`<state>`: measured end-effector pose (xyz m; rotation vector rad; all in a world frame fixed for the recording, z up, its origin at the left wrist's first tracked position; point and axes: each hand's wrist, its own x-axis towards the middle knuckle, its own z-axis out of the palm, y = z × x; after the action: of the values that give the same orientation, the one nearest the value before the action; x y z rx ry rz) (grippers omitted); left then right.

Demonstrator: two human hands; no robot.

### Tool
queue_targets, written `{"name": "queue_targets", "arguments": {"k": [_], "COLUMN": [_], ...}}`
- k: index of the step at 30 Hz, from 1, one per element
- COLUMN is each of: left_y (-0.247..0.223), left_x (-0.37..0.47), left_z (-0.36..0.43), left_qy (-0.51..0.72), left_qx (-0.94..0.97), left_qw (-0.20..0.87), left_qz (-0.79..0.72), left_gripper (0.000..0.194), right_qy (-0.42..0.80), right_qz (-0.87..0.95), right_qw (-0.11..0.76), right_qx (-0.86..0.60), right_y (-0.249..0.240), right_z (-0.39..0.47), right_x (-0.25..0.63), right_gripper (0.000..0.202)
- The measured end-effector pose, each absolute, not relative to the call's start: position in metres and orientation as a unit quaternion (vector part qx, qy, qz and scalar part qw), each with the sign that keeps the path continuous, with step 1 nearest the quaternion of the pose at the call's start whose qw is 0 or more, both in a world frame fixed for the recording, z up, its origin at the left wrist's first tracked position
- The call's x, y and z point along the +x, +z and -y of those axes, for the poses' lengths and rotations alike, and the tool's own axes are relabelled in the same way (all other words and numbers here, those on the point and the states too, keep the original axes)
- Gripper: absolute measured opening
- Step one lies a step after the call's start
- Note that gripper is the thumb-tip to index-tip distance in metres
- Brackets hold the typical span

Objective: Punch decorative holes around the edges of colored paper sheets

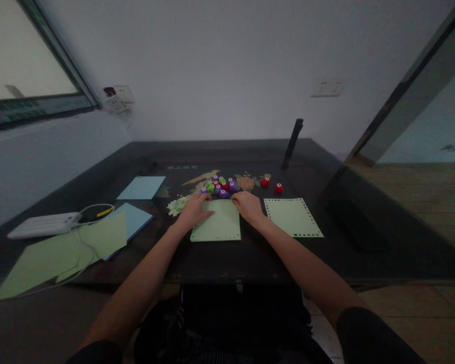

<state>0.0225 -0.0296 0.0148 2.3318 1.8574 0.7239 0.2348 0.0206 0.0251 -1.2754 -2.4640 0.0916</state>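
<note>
A pale green sheet (218, 225) lies on the dark table in front of me, with small holes along its edge. My left hand (192, 210) rests on its upper left corner, thumb spread away from the fingers. At the upper right corner my right hand (247, 203) has its fingers pressed together at the sheet's edge. Just beyond the hands sits a cluster of small red, green and purple pieces (219, 186), each with a white spot. A second pale green sheet (291, 216) with dark marks along its edges lies to the right.
Two red pieces (278, 188) stand apart at the right. On the left are a blue sheet (142, 187), more green sheets (47, 260), a white power strip (43, 225) and a cable. A black upright bar (292, 143) and a dark flat object (356, 225) are at the right.
</note>
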Motion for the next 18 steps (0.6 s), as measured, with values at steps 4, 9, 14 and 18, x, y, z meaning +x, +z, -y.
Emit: {"name": "queue_targets", "arguments": {"k": [4,9,14,18], "left_y": [0.015,0.015,0.027,0.030], "left_x": [0.024,0.024,0.023,0.017], "left_z": [0.029,0.029,0.030,0.028], "left_qy": [0.234,0.250,0.335,0.383], "left_qx": [0.762,0.751,0.693,0.624], "left_qw": [0.040,0.063,0.113,0.170], "left_qz": [-0.602,-0.608,-0.629,-0.659], "left_gripper": [0.031,0.028,0.023,0.033], "right_qy": [0.049,0.132,0.333,0.479], "right_qz": [0.872,0.846,0.764,0.697], "right_qw": [0.211,0.270,0.351,0.334], "right_qx": [-0.439,-0.441,-0.428,-0.417], "right_y": [0.024,0.021,0.015,0.012], "right_z": [-0.020,-0.025,-0.038,-0.043], "right_x": [0.235,0.237,0.241,0.244], "right_gripper": [0.019,0.012,0.010,0.027]}}
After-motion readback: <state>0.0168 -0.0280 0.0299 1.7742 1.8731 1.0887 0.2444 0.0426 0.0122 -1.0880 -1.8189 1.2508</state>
